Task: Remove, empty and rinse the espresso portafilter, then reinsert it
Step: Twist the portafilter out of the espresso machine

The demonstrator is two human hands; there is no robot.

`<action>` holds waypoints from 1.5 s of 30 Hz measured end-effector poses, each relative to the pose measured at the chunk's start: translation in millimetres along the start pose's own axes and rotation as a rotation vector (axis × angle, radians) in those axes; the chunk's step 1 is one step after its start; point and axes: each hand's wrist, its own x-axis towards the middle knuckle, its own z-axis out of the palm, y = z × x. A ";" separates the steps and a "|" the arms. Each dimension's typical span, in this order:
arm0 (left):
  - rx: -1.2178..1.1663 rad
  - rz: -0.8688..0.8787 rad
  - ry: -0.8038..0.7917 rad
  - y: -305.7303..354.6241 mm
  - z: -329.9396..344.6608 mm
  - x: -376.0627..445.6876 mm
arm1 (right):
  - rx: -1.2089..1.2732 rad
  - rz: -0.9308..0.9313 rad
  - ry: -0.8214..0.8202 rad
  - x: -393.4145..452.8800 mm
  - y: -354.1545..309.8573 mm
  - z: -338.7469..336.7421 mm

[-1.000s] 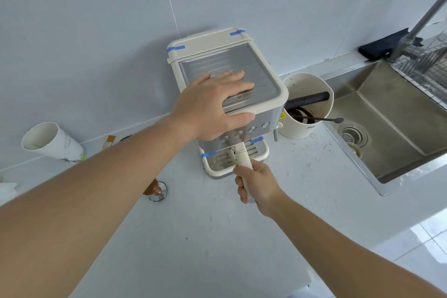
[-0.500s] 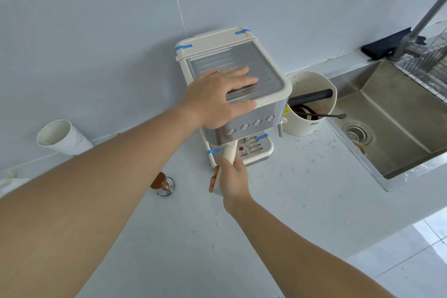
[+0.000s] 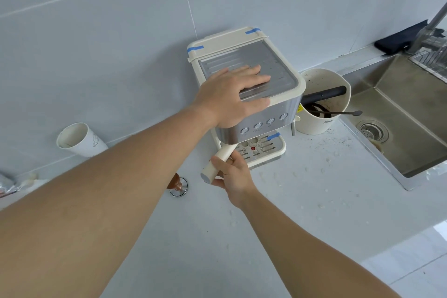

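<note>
Two hands on the job. Right hand (image 3: 233,174) nearest, fingers and thumb curled round the cream portafilter handle (image 3: 217,162). Long axis diagonal: free end with grey cap toward 7 o'clock, other end running to 1 o'clock under the front of the espresso machine (image 3: 244,94); basket end hidden there. Left hand (image 3: 232,97) flat on machine top, fingers straight and slightly spread, thumb along the front edge. Drip tray (image 3: 263,150) below the buttons. Tamper (image 3: 177,185) at 9 o'clock of handle, upright on white counter (image 3: 302,201). Knock box (image 3: 321,101) at 3 o'clock, just beside machine, spoon across rim. Sink (image 3: 411,128) further at 3 o'clock. Paper cup (image 3: 77,140) tipped at 9 o'clock by the wall.
</note>
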 end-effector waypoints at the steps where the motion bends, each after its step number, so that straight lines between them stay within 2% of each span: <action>1: -0.003 -0.001 -0.001 0.2 0.1 0.1 | 0.004 0.006 -0.001 1.2 0.1 0.8; 15: -0.003 0.008 0.014 -0.8 1.0 0.8 | 0.044 0.115 0.055 1.6 5.8 -23.6; 23: 0.021 0.007 0.013 -0.5 2.1 0.2 | -0.018 0.154 0.051 -16.2 7.5 -45.2; 32: 0.044 0.001 0.001 0.3 1.1 1.1 | -0.127 0.234 -0.029 -51.2 1.2 -82.5; 45: 0.093 -0.033 -0.029 13.0 -3.1 -0.8 | -0.253 0.322 -0.191 -101.4 -48.7 -145.9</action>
